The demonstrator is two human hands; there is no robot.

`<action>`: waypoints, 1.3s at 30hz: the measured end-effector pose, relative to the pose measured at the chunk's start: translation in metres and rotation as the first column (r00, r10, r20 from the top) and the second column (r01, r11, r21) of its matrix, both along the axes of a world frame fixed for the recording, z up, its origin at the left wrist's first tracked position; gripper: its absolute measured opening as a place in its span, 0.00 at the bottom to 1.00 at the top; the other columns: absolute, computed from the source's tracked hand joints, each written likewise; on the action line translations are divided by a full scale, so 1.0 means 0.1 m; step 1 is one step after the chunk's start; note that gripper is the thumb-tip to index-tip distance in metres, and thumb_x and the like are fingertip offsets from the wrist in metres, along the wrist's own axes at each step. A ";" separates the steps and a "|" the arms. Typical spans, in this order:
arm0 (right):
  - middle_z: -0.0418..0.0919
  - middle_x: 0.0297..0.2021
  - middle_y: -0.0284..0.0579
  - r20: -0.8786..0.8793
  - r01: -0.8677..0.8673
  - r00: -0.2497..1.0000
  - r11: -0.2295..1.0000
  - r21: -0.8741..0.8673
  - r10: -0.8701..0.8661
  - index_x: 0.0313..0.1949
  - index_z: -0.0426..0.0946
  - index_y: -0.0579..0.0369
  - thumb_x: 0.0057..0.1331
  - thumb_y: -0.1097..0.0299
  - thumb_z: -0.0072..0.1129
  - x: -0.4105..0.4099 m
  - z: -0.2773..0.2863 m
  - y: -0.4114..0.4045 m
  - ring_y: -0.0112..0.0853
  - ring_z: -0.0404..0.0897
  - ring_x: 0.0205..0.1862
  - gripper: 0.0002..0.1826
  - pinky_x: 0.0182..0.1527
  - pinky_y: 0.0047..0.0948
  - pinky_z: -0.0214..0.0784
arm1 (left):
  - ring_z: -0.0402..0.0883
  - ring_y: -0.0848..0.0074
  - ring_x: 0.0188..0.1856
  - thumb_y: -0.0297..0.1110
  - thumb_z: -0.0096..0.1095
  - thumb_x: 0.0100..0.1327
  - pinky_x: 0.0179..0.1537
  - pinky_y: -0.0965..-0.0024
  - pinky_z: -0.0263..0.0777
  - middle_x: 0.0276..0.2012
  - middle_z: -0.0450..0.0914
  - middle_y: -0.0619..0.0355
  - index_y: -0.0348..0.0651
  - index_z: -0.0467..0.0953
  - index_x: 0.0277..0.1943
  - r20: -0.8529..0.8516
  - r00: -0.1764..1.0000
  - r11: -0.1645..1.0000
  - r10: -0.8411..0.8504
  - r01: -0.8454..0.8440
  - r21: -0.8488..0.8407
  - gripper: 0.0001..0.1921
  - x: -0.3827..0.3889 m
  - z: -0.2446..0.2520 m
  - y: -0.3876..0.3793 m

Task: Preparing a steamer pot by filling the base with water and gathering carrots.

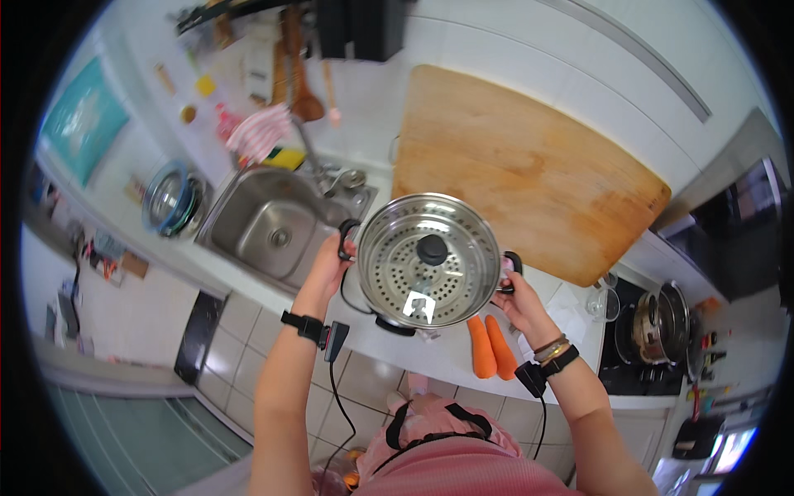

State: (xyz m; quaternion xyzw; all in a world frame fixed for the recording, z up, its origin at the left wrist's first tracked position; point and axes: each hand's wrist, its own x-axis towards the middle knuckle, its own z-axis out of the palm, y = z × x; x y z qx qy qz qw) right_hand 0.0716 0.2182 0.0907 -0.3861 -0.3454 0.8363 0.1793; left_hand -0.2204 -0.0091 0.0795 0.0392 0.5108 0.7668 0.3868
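Note:
A stainless steel steamer pot with a perforated bottom is in front of me, its glass lid on top with a black knob. My left hand grips the black side handle on one side. On the opposite handle, my right hand has its fingers closed. Another black handle shows below the steamer's near rim; what it belongs to is mostly hidden. Two carrots lie on the white countertop near my right hand.
A steel sink with a faucet is at left. Beside it stand stacked bowls. A large wooden cutting board leans behind the steamer. Glass cups and a black cooktop bearing a steel pot are at right.

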 end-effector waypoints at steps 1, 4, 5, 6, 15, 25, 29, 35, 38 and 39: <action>0.67 0.27 0.36 -0.006 0.022 1.000 0.999 -0.032 -0.022 0.24 0.62 0.52 0.64 0.65 0.45 -0.07 0.03 -0.03 0.34 0.72 0.33 0.10 0.44 0.35 0.70 | 0.71 0.80 0.29 0.44 0.35 0.68 0.31 0.77 0.63 0.26 0.72 0.62 0.44 0.69 0.33 -0.006 0.999 0.999 -0.036 0.036 -0.008 0.17 -0.04 -0.07 0.03; 0.66 0.27 0.36 -0.071 0.003 0.997 0.999 -0.048 -0.006 0.26 0.63 0.54 0.62 0.68 0.44 -0.22 -0.13 0.03 0.33 0.72 0.31 0.07 0.44 0.34 0.70 | 0.70 0.81 0.28 0.44 0.35 0.69 0.30 0.77 0.63 0.25 0.72 0.63 0.44 0.68 0.33 -0.047 0.999 0.992 -0.017 0.011 -0.126 0.16 -0.17 -0.17 0.07; 0.66 0.27 0.35 -0.056 0.010 0.998 0.999 -0.053 -0.013 0.29 0.64 0.54 0.63 0.67 0.44 -0.24 -0.26 0.08 0.31 0.72 0.32 0.06 0.43 0.33 0.70 | 0.70 0.81 0.28 0.43 0.35 0.69 0.30 0.77 0.63 0.26 0.71 0.63 0.44 0.68 0.34 -0.030 0.999 0.994 -0.013 0.010 -0.105 0.15 -0.19 -0.17 0.11; 0.67 0.28 0.35 -0.052 0.017 0.998 0.998 -0.054 -0.020 0.32 0.65 0.55 0.63 0.67 0.44 -0.26 -0.33 0.12 0.30 0.72 0.33 0.06 0.43 0.33 0.70 | 0.69 0.82 0.28 0.43 0.35 0.68 0.30 0.77 0.63 0.26 0.71 0.63 0.44 0.68 0.36 -0.006 1.000 0.996 -0.002 0.001 -0.087 0.15 -0.19 -0.18 0.13; 0.71 0.40 0.42 -0.034 0.054 0.998 0.998 0.017 -0.053 0.46 0.64 0.58 0.66 0.67 0.42 -0.32 -0.34 0.09 0.30 0.71 0.41 0.12 0.48 0.33 0.67 | 0.71 0.83 0.31 0.43 0.37 0.68 0.32 0.78 0.66 0.29 0.73 0.63 0.43 0.68 0.45 0.043 0.998 0.996 -0.051 0.054 -0.073 0.15 -0.29 -0.36 0.15; 0.67 0.51 0.48 0.253 -0.010 0.964 0.940 0.341 -0.082 0.58 0.53 0.58 0.66 0.65 0.39 1.01 0.56 0.00 0.33 0.68 0.52 0.23 0.55 0.29 0.60 | 0.69 0.78 0.40 0.53 0.45 0.63 0.44 0.70 0.64 0.46 0.72 0.59 0.44 0.65 0.54 -0.235 0.972 0.975 0.001 -0.054 -0.218 0.24 -0.47 -0.57 0.02; 0.70 0.45 0.42 0.396 0.158 0.843 0.873 0.462 -0.363 0.53 0.63 0.55 0.64 0.63 0.42 2.25 0.85 -0.05 0.27 0.71 0.43 0.19 0.49 0.25 0.63 | 0.61 0.72 0.57 0.50 0.45 0.63 0.56 0.65 0.56 0.58 0.62 0.56 0.45 0.59 0.61 -0.487 0.863 0.940 0.134 -0.267 -0.214 0.27 -0.53 -0.62 -0.08; 0.69 0.40 0.37 0.374 0.413 0.526 0.614 0.673 -0.764 0.51 0.66 0.53 0.62 0.61 0.44 3.77 1.24 -0.02 0.25 0.69 0.39 0.19 0.41 0.25 0.64 | 0.60 0.72 0.60 0.39 0.41 0.66 0.60 0.70 0.51 0.57 0.63 0.54 0.37 0.63 0.57 -0.680 0.667 0.908 0.305 -0.419 -0.004 0.20 0.12 -0.06 -0.26; 0.68 0.43 0.37 0.350 0.452 0.369 0.495 0.742 -0.861 0.52 0.65 0.53 0.61 0.58 0.46 4.27 1.23 0.28 0.27 0.68 0.41 0.22 0.44 0.26 0.62 | 0.63 0.73 0.57 0.38 0.42 0.66 0.60 0.68 0.52 0.53 0.67 0.53 0.36 0.65 0.53 -0.653 0.748 0.981 0.120 -0.192 -0.040 0.18 0.85 0.61 -0.16; 0.68 0.43 0.37 0.347 0.484 0.285 0.446 0.753 -0.894 0.53 0.64 0.53 0.61 0.57 0.46 4.42 1.20 0.39 0.27 0.67 0.41 0.23 0.44 0.27 0.62 | 0.63 0.73 0.57 0.38 0.42 0.66 0.60 0.68 0.52 0.53 0.67 0.53 0.36 0.65 0.53 -0.660 0.742 0.982 0.119 -0.185 -0.030 0.18 1.07 0.76 -0.11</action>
